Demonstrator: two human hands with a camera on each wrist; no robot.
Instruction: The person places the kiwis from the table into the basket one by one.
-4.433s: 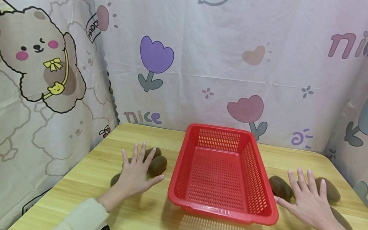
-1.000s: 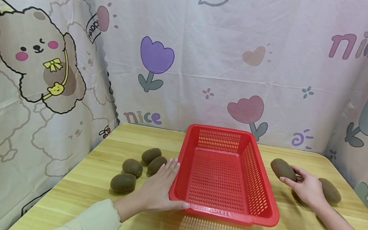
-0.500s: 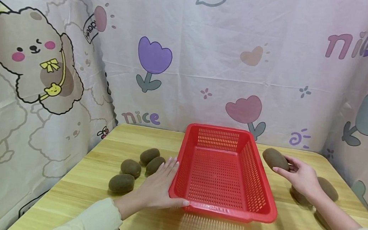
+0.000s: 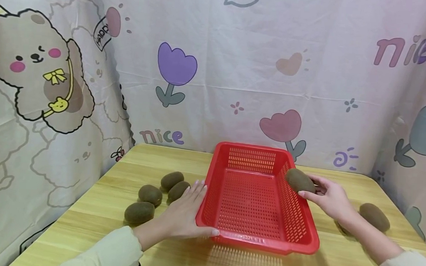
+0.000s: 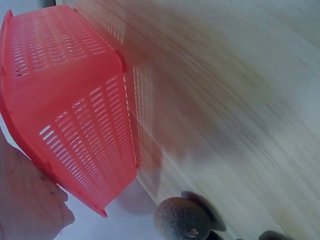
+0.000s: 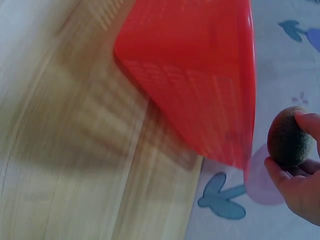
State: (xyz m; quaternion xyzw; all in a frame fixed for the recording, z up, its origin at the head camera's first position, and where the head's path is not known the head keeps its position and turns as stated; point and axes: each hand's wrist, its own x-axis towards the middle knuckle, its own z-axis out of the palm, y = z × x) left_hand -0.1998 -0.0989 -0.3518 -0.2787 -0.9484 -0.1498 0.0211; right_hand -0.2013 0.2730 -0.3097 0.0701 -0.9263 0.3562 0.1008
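Our right fingers [image 4: 320,181] pinched a kiwi [image 4: 300,181] at their tips, a basket [image 4: 264,243] left of them; our left fingers [image 4: 195,194] lay straight against its rim. We seemed mid-carry, needing an inward reach, then release.

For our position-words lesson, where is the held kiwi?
In the head view, the kiwi is right of centre, in the right hand, above the right edge of the basket.
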